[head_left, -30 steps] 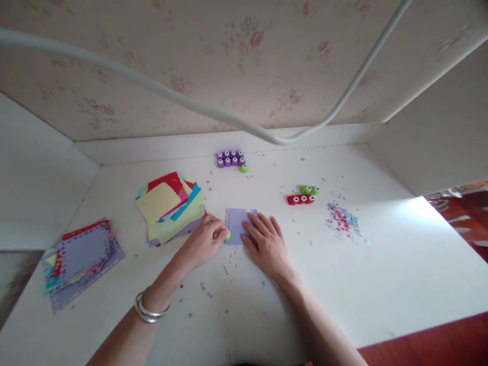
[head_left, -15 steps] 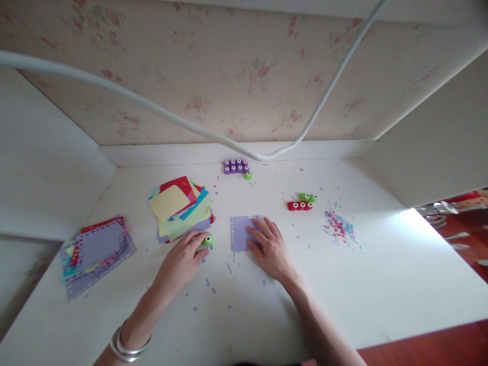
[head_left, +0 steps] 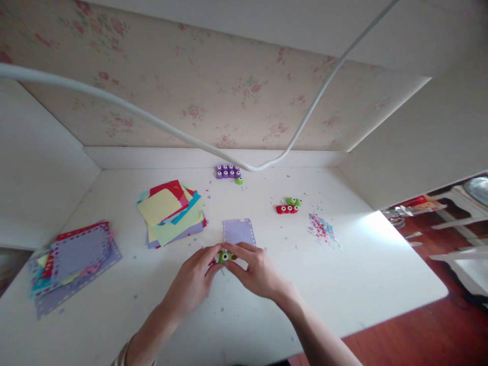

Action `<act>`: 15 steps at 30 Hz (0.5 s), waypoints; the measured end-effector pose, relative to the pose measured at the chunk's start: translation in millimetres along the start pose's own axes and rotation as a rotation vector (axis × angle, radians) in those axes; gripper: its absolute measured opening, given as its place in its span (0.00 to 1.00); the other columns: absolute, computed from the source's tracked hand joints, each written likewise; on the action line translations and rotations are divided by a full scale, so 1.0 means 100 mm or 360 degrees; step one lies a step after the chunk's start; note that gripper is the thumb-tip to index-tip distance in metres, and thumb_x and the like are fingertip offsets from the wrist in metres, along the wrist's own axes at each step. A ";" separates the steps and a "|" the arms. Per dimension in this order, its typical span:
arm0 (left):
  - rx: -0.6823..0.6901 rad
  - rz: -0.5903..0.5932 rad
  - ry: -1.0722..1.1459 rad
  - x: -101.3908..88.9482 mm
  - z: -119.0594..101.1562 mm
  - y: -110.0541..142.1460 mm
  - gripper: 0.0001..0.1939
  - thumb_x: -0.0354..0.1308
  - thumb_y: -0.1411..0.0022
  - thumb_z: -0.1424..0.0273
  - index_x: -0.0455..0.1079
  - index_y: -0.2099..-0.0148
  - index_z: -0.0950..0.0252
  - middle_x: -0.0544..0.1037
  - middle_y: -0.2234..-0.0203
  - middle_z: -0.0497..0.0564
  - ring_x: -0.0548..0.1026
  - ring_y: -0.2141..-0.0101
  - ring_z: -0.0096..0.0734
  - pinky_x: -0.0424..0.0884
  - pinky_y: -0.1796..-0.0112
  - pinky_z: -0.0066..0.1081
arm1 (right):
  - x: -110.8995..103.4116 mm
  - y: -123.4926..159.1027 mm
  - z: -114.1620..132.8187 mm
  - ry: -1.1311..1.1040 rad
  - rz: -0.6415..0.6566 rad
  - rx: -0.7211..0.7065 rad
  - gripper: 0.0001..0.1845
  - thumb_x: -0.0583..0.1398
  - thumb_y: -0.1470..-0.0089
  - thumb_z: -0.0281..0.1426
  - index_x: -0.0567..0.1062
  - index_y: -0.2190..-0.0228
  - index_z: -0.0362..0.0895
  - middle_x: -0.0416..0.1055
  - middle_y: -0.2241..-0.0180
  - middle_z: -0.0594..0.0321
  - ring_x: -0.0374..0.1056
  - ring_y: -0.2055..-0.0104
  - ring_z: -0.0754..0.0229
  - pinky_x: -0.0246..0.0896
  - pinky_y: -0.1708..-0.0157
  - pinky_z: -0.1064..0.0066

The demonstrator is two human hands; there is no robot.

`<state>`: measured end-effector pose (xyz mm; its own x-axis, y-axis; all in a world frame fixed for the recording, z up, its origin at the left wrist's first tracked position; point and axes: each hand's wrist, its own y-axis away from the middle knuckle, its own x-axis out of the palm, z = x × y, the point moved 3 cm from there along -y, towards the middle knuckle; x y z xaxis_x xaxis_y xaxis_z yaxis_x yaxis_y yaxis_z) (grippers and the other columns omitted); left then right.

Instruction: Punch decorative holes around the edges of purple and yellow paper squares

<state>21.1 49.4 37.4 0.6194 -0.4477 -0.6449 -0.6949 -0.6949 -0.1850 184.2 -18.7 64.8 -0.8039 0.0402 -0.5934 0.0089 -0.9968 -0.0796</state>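
Observation:
A small green paper punch [head_left: 224, 257] with a white and black eye-like button is between my two hands, just in front of a lilac paper sheet [head_left: 239, 231]. My left hand [head_left: 195, 268] pinches the punch from the left. From the right, the fingers and thumb of my right hand [head_left: 256, 268] close around it as well. Punched holes run along the sheet's left edge; its near edge is partly hidden by my fingers, so I cannot tell whether the punch sits over it.
Coloured paper sheets [head_left: 171, 213] lie at the back left, and punched-edge sheets [head_left: 78, 259] at the far left. Purple punches [head_left: 227, 173] stand by the wall. Red punches [head_left: 287, 209] and green ones are to the right, beside paper confetti [head_left: 323, 228]. A white cable [head_left: 183, 134] hangs in front.
My left hand has brought the green punch rightward to the lilac sheet's near side. My right hand has left its flat position on the sheet and now grips the punch too. The view has shifted.

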 end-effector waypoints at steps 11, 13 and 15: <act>-0.0050 0.0048 0.0167 0.21 0.08 0.05 0.17 0.57 0.34 0.67 0.65 0.43 0.56 0.80 0.57 0.48 0.78 0.63 0.30 0.75 0.57 0.32 | -0.25 -0.04 0.05 0.0099 0.0404 0.0146 0.11 0.57 0.39 0.31 0.79 0.58 0.50 0.79 0.66 0.66 0.73 0.66 0.63 0.63 0.66 0.74; -0.0114 0.0020 0.0194 0.19 0.09 0.05 0.15 0.56 0.34 0.65 0.67 0.45 0.57 0.80 0.59 0.48 0.78 0.64 0.29 0.76 0.58 0.31 | -0.34 -0.05 -0.03 0.0025 0.0406 0.0278 0.10 0.58 0.40 0.33 0.80 0.61 0.50 0.79 0.68 0.67 0.74 0.67 0.62 0.64 0.67 0.74; -0.0184 0.0006 0.0232 0.16 0.12 0.05 0.13 0.54 0.33 0.64 0.68 0.47 0.58 0.80 0.59 0.48 0.78 0.65 0.29 0.76 0.60 0.30 | -0.52 -0.10 -0.20 0.0013 0.0263 0.0419 0.10 0.59 0.41 0.36 0.80 0.62 0.49 0.79 0.68 0.67 0.74 0.66 0.61 0.65 0.67 0.74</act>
<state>23.1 45.0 17.6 0.6689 -0.5216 -0.5296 -0.6561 -0.7492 -0.0908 237.4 -9.1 80.6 -0.7998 -0.1243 -0.5873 -0.0161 -0.9736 0.2279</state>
